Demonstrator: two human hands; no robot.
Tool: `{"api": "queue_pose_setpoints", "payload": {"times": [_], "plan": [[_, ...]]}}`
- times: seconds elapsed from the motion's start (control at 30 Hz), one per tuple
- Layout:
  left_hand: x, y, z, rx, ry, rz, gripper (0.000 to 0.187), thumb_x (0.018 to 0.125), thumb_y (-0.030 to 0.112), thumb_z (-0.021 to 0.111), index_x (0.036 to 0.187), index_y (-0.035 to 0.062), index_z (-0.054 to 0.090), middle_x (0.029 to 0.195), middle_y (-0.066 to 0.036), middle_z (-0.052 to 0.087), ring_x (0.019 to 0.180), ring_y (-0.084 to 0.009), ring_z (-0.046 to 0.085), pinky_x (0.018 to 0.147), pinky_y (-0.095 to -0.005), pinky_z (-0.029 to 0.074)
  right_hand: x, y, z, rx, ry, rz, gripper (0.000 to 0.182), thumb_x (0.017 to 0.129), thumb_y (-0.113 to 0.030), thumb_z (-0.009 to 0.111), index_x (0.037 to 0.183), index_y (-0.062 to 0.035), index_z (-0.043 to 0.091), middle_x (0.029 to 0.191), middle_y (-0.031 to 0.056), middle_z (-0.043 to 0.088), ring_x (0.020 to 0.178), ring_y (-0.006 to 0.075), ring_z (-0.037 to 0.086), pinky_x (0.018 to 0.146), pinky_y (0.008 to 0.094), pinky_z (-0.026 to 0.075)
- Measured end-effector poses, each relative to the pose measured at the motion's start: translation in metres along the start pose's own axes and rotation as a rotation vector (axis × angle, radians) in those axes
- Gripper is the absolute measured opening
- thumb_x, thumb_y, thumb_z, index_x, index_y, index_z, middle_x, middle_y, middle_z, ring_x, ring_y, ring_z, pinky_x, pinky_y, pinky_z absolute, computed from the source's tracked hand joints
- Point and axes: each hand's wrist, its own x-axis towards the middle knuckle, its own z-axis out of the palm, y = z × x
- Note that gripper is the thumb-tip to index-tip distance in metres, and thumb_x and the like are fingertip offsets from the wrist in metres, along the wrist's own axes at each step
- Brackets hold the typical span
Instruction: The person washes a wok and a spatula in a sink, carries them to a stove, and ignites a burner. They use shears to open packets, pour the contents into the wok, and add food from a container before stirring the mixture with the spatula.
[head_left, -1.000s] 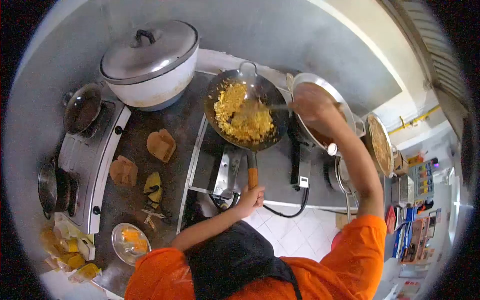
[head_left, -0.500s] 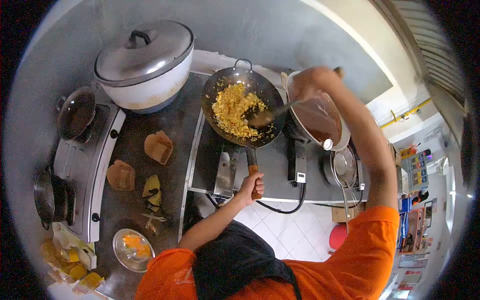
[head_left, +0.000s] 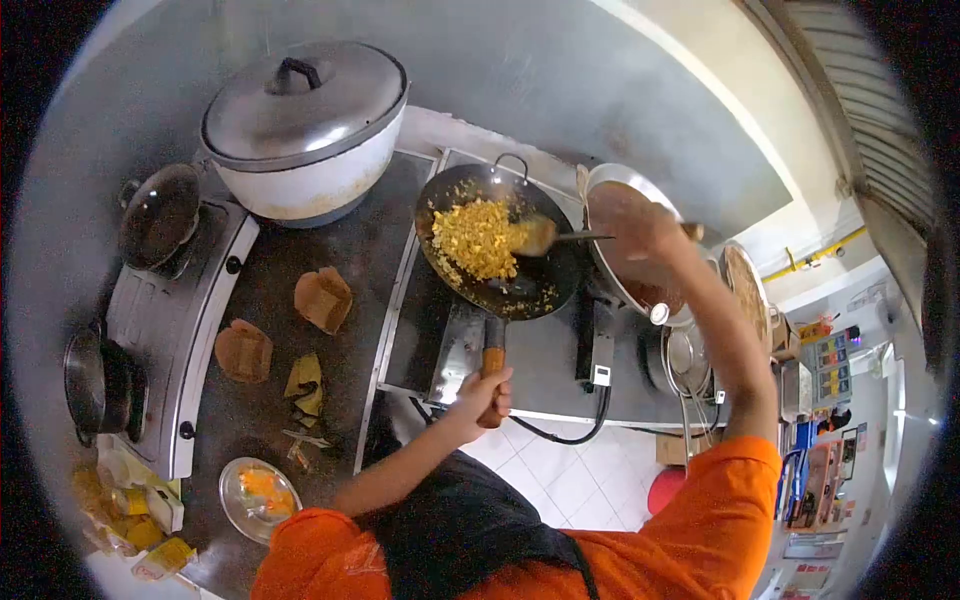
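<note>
My left hand [head_left: 486, 402] is wrapped around the wooden handle of a dark wok [head_left: 548, 282] on the stove. Yellow fried rice [head_left: 474, 238] lies heaped toward the wok's left side. Smeared by motion, my right hand [head_left: 652, 236] grips a long-handled wok spatula [head_left: 578, 237]; its wooden end sticks out beyond the fist. The spatula's head, also blurred, is inside the wok at the right edge of the rice. Below my right forearm and hand stands a pot of brown liquid [head_left: 640, 285], partly hidden by them.
A large lidded pot [head_left: 305, 185] stands at the back left. Two small pans sit on a portable stove [head_left: 165, 320] at left. The counter holds brown paper pieces [head_left: 322, 300] and a metal plate [head_left: 232, 500] with orange scraps. A strainer [head_left: 688, 358] lies right of the stove.
The spatula has swung from lower right to higher in the wok, gathering the rice leftward. The wok handle has tilted, with my left hand slightly lower and left. The view has shifted slightly.
</note>
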Motion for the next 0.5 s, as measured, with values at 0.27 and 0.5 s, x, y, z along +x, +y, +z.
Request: {"api": "queue_pose_setpoints", "payload": {"times": [0.27,0.5], "plan": [[0.001,0.032,-0.038,0.09,-0.025,-0.1,0.019,0.09,0.02,0.061,0.097,0.0128,0.045,0.066,0.005,0.044,0.048,-0.0042,0.041,0.041,-0.02,0.035,0.028,-0.022,-0.025,-0.32,-0.442,0.193,0.025,0.084,-0.022,0.051,0.101,-0.0117,0.066,0.091,0.0126,0.066,0.077,0.0284,0.067,0.069,0.04,0.055],[-0.008,0.055,-0.038,0.233,0.055,-0.144,0.022,0.092,0.018,0.056,0.112,0.0107,0.048,0.062,0.007,0.041,0.045,-0.002,0.038,0.037,-0.0182,0.031,0.037,0.057,0.04,-0.498,-0.374,0.012,0.021,0.081,-0.017,0.056,0.099,-0.0163,0.066,0.089,0.011,0.065,0.075,0.0251,0.067,0.061,0.0367,0.055]]}}
